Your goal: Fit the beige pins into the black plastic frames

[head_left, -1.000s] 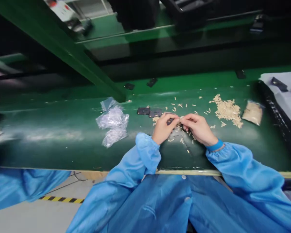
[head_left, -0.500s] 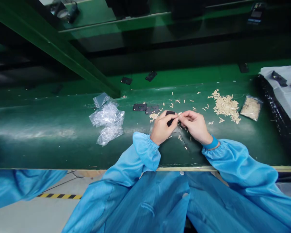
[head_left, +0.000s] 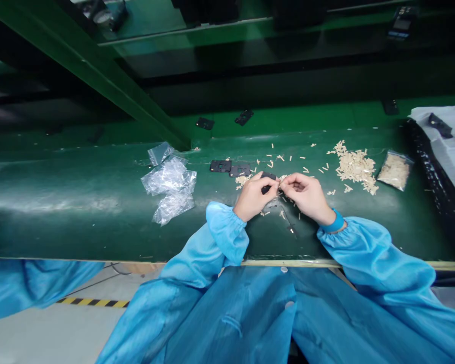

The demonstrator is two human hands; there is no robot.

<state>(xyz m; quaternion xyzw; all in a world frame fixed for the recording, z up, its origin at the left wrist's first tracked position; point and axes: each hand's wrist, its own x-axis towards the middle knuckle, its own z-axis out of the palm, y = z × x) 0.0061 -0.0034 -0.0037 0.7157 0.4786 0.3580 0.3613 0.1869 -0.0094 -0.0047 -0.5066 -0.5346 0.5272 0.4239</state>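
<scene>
My left hand (head_left: 255, 196) is closed around a small black plastic part (head_left: 267, 180) held just above the green belt (head_left: 79, 202). My right hand (head_left: 305, 196) meets it from the right, fingers pinched on a tiny beige piece that I can barely make out. Both hands touch at the fingertips. Two more black flat parts (head_left: 229, 167) lie on the belt just left of and beyond my left hand. Small beige pieces (head_left: 284, 212) are scattered under and around the hands.
A heap of beige pieces (head_left: 354, 166) and a small bag of them (head_left: 395, 170) lie to the right. Crumpled clear plastic bags (head_left: 170, 182) sit to the left. A black tray with a white sheet (head_left: 445, 146) stands at far right. Another person's blue sleeve (head_left: 26, 285) shows at lower left.
The hands stay joined at the same spot on the belt; the black part has turned slightly in my left fingers. The view has shifted a little.
</scene>
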